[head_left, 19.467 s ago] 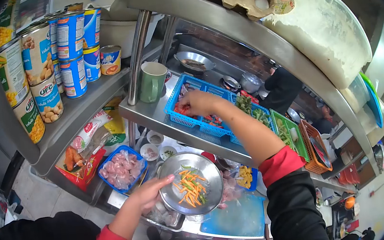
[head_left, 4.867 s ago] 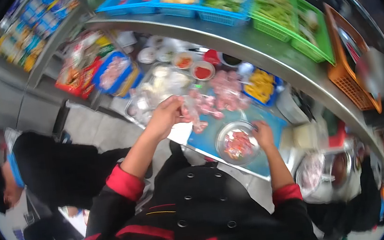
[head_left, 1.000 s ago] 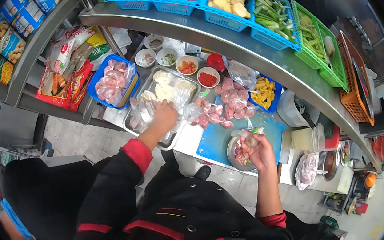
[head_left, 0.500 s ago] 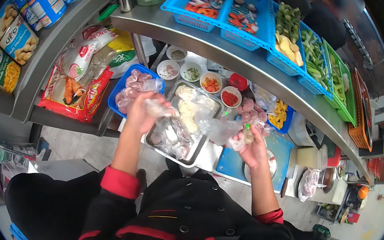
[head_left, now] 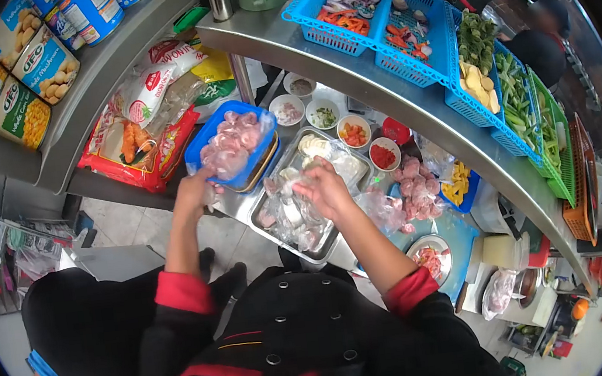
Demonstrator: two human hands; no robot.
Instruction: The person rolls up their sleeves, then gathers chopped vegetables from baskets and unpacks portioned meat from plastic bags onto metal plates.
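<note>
My left hand (head_left: 195, 192) is closed at the near-left corner of a blue tub (head_left: 269, 133) of bagged pink meat. A bit of clear plastic shows at its fingers; whether they also grip the tub's edge is unclear. Over a metal tray (head_left: 314, 258), my right hand (head_left: 326, 191) pinches a clear plastic bag (head_left: 290, 182). Clear bagged portions (head_left: 301, 225) fill the tray's near part, and pale pieces (head_left: 315, 145) lie at its far end. Right of the tray are bagged pink meat portions (head_left: 420, 189) and another clear bag (head_left: 381, 210).
Small bowls of chopped ingredients, one with red pieces (head_left: 384, 155), line the back. A plate (head_left: 431, 256) of meat stands on a blue board (head_left: 462, 233). Overhead, a steel shelf (head_left: 372, 98) holds vegetable baskets (head_left: 413, 64). Cans (head_left: 46, 65) and a red bag (head_left: 154, 171) are left.
My left hand has moved left and down from above the tray to the tub's corner. My right hand has swung left from the blue board to over the tray. The view has shifted slightly.
</note>
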